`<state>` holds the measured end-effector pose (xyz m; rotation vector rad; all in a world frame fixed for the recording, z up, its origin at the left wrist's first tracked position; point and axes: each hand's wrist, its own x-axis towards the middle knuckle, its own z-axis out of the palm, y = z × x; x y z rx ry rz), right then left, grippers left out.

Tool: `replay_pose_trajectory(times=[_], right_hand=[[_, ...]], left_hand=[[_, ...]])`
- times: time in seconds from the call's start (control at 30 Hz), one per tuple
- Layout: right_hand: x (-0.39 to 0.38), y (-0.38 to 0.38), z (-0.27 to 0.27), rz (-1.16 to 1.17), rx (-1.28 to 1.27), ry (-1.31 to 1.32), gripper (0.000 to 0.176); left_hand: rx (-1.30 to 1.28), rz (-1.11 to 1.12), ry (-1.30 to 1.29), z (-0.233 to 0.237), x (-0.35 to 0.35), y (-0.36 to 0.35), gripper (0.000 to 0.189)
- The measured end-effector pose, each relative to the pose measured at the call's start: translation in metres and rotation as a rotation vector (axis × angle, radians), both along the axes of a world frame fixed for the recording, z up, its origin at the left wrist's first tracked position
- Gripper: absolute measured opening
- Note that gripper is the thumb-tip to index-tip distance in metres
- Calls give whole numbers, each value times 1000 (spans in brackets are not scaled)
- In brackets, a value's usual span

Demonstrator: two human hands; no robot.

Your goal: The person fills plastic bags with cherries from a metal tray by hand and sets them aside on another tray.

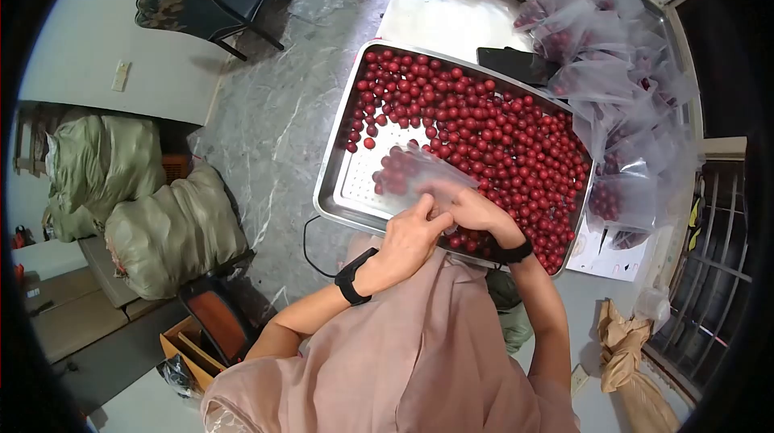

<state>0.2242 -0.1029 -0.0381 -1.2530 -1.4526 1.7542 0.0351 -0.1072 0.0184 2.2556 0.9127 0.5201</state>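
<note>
A metal tray (329,183) with a perforated bottom holds a great many small round red fruits (492,122). Over its near left part lies a translucent plastic bag (423,171) with several red fruits inside. My left hand (413,235), a black band on its wrist, pinches the near end of this bag. My right hand (469,209) also has a black band at the wrist; its fingers are partly inside or behind the bag's film, and they meet my left fingertips at the bag's mouth.
Filled clear bags (597,38) line the right side, beside a dark flat object (516,66). Papers (609,256) lie right of the tray. A chair (201,10) stands at the back left, large green sacks (173,227) at the left. Brown paper (633,360) is at the lower right.
</note>
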Motion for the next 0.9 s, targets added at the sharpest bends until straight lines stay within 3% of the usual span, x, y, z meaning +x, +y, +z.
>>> replay_pose_trajectory(times=[0.03, 0.1, 0.23, 0.3, 0.43, 0.5, 0.63, 0.7, 0.77, 0.83, 0.87, 0.9], right_hand=[[-2, 7, -1, -4, -1, -3, 48], [-9, 22, -2, 101, 472, -3, 55], [-22, 35, -16, 203, 434, -271, 59], [-27, 37, -30, 132, 692, -307, 57], [-28, 40, -9, 141, 726, -297, 53], [-29, 40, 14, 122, 684, -288, 42], [-34, 35, -26, 40, 633, -153, 30], [-40, 33, -54, 46, 408, 59, 23], [-43, 33, -57, -60, 702, 82, 20], [-52, 45, -71, 58, 905, -426, 18], [-64, 45, -94, -109, 781, -396, 16], [-56, 46, -57, 33, 902, -542, 15]], left_hand=[[-5, 3, 14, -1, 0, 0, 22], [-9, 5, 27, -1, 0, 0, 21], [5, 13, 11, 2, 0, 1, 19], [10, 16, 9, 2, -1, 1, 19], [28, 29, -8, -1, -1, 2, 19], [22, 27, -11, -2, 0, 2, 19], [3, 30, 22, -3, -3, 1, 21], [-15, 45, 71, -3, -2, 1, 22], [15, 83, 92, -2, -1, 0, 19], [20, 71, 72, 0, -1, 2, 15], [15, 85, 75, 0, -1, 1, 16], [13, 66, 69, -1, -1, 1, 16]])
